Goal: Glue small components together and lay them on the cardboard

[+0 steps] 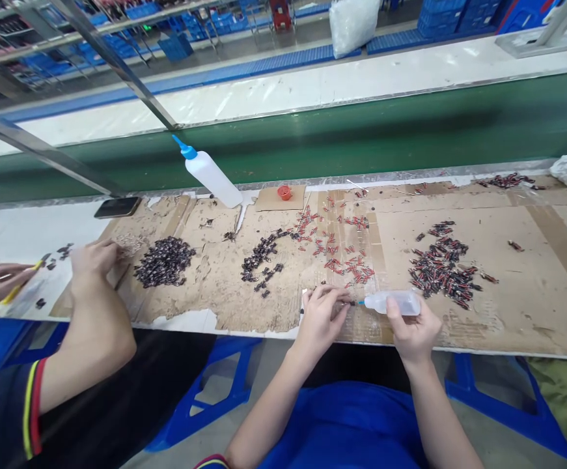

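My right hand (417, 329) is wrapped round a small clear squeeze bottle (403, 302), lying almost level with its blue nozzle pointing left. My left hand (323, 316) pinches a tiny dark part (351, 303) close to the nozzle tip; its details are too small to make out. Behind my hands, small red-and-black parts (351, 267) are scattered over the cardboard. A pile of black parts with red bits (442, 264) lies beyond my right hand. Loose black parts (261, 255) lie beyond my left hand.
A co-worker's hands (95, 257) work at the left, one with a yellow tool (17, 286), beside a heap of black parts (165, 262). A large white bottle (212, 177), a phone (117, 207) and a red cap (284, 193) sit along the back. A green belt (312, 146) runs behind.
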